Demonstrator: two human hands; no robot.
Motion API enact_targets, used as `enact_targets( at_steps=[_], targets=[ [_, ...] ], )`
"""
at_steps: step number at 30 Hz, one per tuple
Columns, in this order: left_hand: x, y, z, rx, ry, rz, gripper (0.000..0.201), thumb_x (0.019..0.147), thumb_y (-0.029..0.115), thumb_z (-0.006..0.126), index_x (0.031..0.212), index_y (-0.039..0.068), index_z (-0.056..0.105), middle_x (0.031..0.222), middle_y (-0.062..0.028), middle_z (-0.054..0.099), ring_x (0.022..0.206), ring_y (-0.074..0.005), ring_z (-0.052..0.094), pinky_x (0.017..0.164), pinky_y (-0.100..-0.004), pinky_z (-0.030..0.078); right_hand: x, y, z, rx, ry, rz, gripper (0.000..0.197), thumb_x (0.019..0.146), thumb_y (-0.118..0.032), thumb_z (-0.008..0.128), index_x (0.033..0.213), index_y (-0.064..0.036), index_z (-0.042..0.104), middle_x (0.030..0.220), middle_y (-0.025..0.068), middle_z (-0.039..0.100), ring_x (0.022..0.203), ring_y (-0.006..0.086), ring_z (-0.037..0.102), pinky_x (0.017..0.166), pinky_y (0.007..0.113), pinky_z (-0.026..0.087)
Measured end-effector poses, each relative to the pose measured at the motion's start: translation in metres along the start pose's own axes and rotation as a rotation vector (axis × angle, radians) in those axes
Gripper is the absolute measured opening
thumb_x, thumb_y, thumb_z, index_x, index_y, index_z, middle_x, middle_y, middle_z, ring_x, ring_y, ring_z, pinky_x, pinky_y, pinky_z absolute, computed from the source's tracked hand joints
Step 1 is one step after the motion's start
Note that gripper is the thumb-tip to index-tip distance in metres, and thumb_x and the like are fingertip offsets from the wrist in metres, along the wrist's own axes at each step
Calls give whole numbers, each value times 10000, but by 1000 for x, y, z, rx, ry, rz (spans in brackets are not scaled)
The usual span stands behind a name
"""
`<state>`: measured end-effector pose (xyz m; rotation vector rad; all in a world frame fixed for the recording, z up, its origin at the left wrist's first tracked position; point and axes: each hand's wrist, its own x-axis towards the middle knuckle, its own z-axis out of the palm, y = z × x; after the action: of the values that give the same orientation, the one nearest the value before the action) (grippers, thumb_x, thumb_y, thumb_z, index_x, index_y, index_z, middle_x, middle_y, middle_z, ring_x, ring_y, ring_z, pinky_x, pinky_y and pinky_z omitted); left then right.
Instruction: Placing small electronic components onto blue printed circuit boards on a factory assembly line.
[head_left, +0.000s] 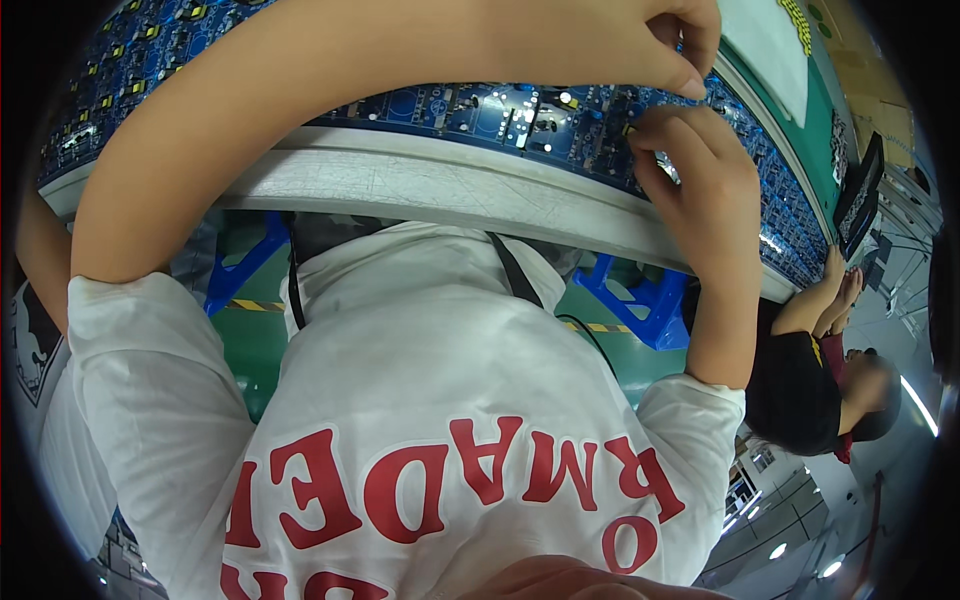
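Note:
Blue circuit boards [470, 112] with rows of small black, yellow and silver parts lie along a metal-edged conveyor line in front of me. Reaching across from the left, my left hand [660, 45] hovers over the boards at the upper right, its fingers curled and thumb pointing down. Anything within those fingers is hidden. Just below it, my right hand [705, 165] is over the near side of the boards, thumb and forefinger closed together. A tiny yellow spot shows by its fingertips, too small to name.
A pale metal rail [430, 180] borders the boards on my side. Blue plastic supports [640, 300] stand beneath it. On the far right, a co-worker in a black shirt [800, 390] reaches to the line. A white sheet [770, 50] lies on a green surface beyond the boards.

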<state>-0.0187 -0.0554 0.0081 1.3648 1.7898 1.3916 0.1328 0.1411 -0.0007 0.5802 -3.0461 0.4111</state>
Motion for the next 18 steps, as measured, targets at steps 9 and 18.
enact_targets(
  at_steps=[9,18],
  targets=[
    [0,1,-3,30,-1,-1,211,918,122,683,989,-74,718,865,-190,722,778,-274,685,721,-356,545,-5,2,9,45,93,12,178,745,44,758,892,-29,690,988,83,726,899,282,697,780,360,556],
    [-2,6,-7,93,-163,-183,227,903,153,729,1036,-31,732,913,-188,735,824,-293,708,733,-376,548,7,7,0,142,77,-47,118,810,-26,749,926,-34,726,927,94,714,853,302,672,765,386,545]
  ],
)
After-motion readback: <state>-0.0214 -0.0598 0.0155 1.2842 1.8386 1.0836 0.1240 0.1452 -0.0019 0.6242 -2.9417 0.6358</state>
